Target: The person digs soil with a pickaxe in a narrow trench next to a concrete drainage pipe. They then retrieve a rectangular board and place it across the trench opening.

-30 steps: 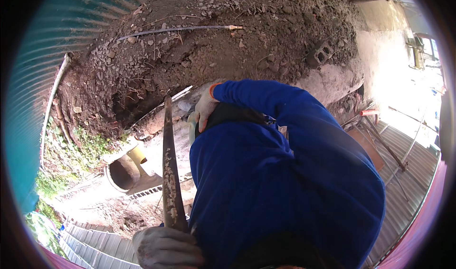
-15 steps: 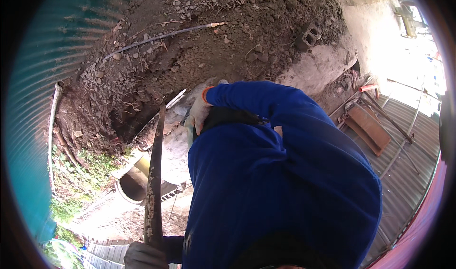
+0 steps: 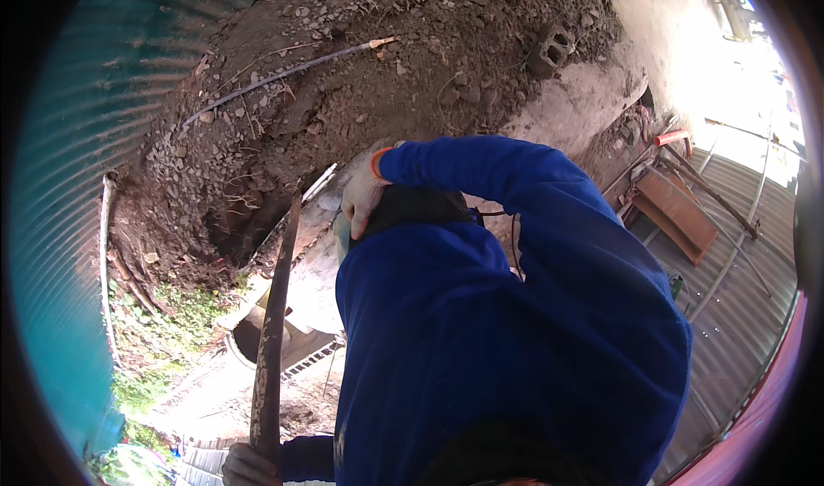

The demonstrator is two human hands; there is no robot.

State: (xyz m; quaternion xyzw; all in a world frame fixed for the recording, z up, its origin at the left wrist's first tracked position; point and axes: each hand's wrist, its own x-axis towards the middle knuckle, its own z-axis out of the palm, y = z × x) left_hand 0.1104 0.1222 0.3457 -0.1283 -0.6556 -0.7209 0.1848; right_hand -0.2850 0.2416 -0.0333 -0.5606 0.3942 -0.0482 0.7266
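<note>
– Indoors or out?
– Outdoors, in what looks like a rough yard or building site. See dug soil (image 3: 369, 87) and gravel (image 3: 163, 156) beyond the right fingers (image 3: 353, 212), with a hollow block (image 3: 549, 53) farther right of them.
– Enclosed?
– Partly, by green corrugated sheeting (image 3: 64, 263) far left of those fingers.
– Judged by what else?
– By weeds (image 3: 176, 314) to their left and grey corrugated sheeting (image 3: 742, 301) far right.

Blue long-sleeved top (image 3: 506, 314), pale glove (image 3: 362, 198), orange cuff (image 3: 376, 165)
</note>
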